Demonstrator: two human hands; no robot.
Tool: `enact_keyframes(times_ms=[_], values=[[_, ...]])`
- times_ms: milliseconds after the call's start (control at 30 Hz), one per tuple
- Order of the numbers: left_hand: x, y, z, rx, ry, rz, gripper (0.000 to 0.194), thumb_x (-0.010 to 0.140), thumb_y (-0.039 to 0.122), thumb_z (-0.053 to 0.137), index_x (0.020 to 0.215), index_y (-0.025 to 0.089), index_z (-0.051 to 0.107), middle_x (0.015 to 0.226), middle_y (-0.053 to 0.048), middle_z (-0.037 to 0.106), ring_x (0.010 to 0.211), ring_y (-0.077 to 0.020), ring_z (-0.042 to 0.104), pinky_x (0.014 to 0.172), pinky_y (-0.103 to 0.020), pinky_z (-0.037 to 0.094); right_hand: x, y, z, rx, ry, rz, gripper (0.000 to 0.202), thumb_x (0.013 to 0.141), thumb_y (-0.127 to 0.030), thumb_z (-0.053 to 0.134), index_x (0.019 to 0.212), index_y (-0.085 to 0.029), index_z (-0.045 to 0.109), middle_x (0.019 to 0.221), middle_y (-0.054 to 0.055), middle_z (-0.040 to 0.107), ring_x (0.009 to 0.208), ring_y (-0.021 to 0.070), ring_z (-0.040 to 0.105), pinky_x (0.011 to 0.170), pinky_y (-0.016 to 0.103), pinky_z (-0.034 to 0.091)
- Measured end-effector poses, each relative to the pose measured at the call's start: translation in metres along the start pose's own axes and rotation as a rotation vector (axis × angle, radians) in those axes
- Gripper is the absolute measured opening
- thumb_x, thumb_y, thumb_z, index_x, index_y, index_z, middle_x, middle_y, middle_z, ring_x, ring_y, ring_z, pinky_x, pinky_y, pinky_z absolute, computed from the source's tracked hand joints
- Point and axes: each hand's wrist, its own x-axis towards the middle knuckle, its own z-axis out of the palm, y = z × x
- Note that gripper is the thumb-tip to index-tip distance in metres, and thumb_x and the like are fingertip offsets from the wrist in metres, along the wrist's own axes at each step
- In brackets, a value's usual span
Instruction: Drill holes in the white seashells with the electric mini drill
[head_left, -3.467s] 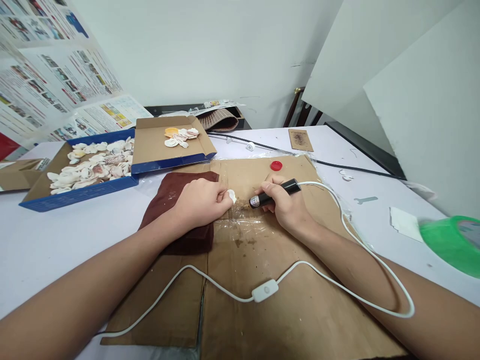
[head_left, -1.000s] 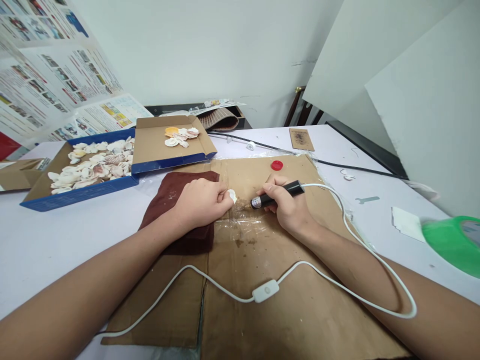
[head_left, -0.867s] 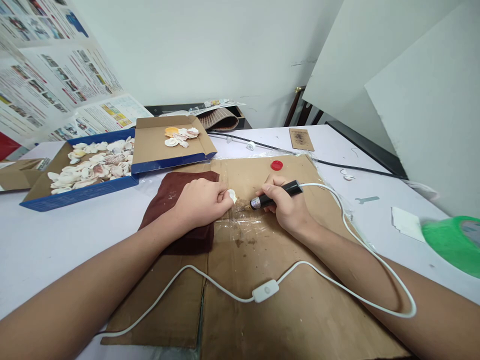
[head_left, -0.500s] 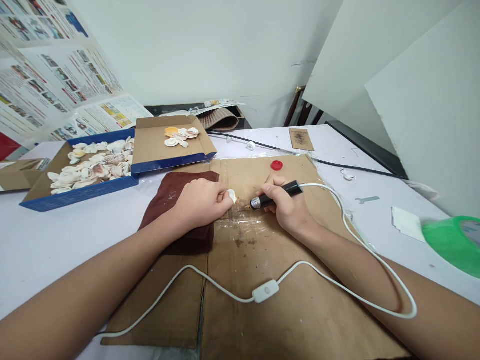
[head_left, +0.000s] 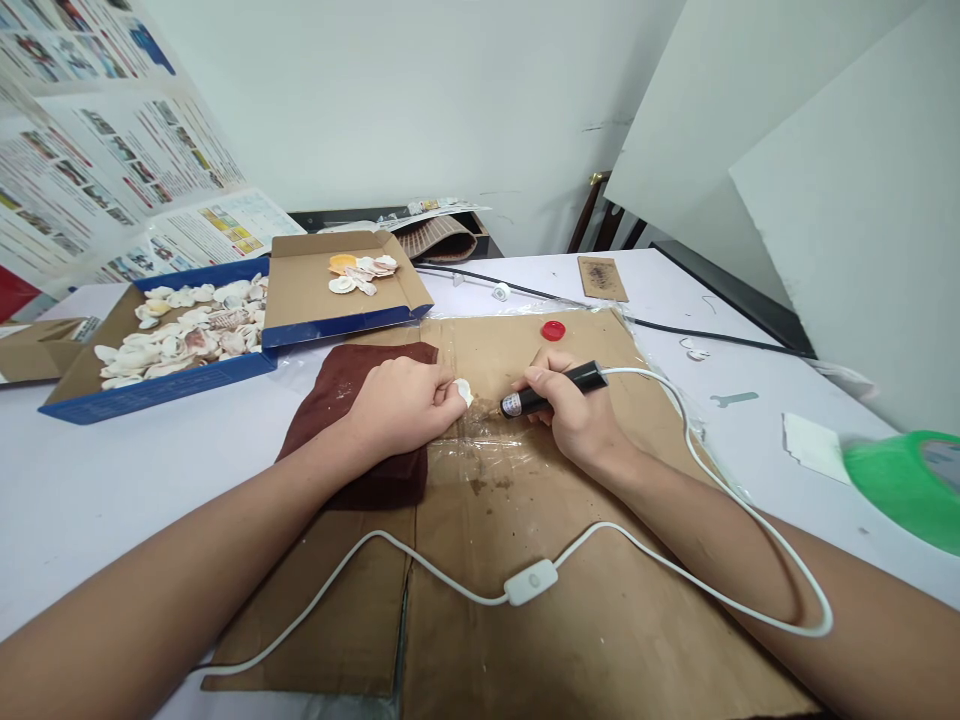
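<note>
Between thumb and fingers, my left hand [head_left: 411, 405] pinches a small white shell [head_left: 464, 391], with the wrist over a folded dark red cloth [head_left: 390, 482]. My right hand [head_left: 574, 408] is closed around a black corded pen-like tool [head_left: 559, 389], whose tip points left toward the shell, a short gap away. Under both lies a brown cardboard sheet [head_left: 570, 620] with dark stains and clear film near the tool's tip. A white cable with an inline switch [head_left: 531, 582] runs from the tool across the cardboard.
A blue box [head_left: 172, 375] full of shells stands at the left; its neighbouring lid [head_left: 300, 290] holds several more. A red cap [head_left: 553, 330] lies beyond my right hand. On the right are a small wrench [head_left: 735, 399], white paper [head_left: 814, 448] and green tape [head_left: 904, 490].
</note>
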Motion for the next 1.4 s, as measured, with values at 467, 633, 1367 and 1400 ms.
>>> enact_keyframes(times_ms=[467, 633, 1367, 1400], values=[[0.0004, 0.0005, 0.0000, 0.009, -0.003, -0.001, 0.037, 0.091, 0.046, 0.045, 0.063, 0.023, 0.045, 0.065, -0.004, 0.062, 0.062, -0.0213, 0.048, 0.059, -0.036, 0.021, 0.0014, 0.0022, 0.0000, 0.017, -0.008, -0.020, 0.030, 0.083, -0.042, 0.060, 0.059, -0.025, 0.056, 0.062, 0.003, 0.067, 0.053, 0.0148, 0.053, 0.050, 0.030, 0.037], [0.0004, 0.0007, -0.0002, 0.010, -0.004, -0.005, 0.036, 0.091, 0.045, 0.046, 0.063, 0.023, 0.046, 0.065, -0.004, 0.062, 0.062, -0.0211, 0.047, 0.059, -0.036, 0.021, 0.0007, 0.0015, 0.0002, 0.003, -0.017, -0.022, 0.030, 0.084, -0.041, 0.060, 0.060, -0.024, 0.056, 0.061, 0.002, 0.066, 0.054, 0.0154, 0.054, 0.052, 0.031, 0.039], [0.0000, 0.0021, -0.0014, 0.011, -0.008, -0.008, 0.036, 0.089, 0.046, 0.045, 0.063, 0.023, 0.045, 0.065, -0.005, 0.061, 0.062, -0.0215, 0.049, 0.059, -0.036, 0.021, -0.0002, 0.0006, -0.0001, 0.007, -0.018, -0.009, 0.029, 0.083, -0.041, 0.060, 0.060, -0.024, 0.057, 0.059, 0.002, 0.065, 0.053, 0.0154, 0.054, 0.053, 0.031, 0.040], [0.0000, 0.0021, -0.0014, 0.012, -0.008, -0.009, 0.036, 0.089, 0.046, 0.045, 0.063, 0.023, 0.045, 0.065, -0.005, 0.061, 0.062, -0.0215, 0.049, 0.059, -0.036, 0.021, -0.0003, 0.0007, -0.0001, 0.013, -0.017, -0.013, 0.029, 0.083, -0.041, 0.060, 0.060, -0.024, 0.057, 0.059, 0.002, 0.065, 0.053, 0.0156, 0.054, 0.053, 0.031, 0.040]])
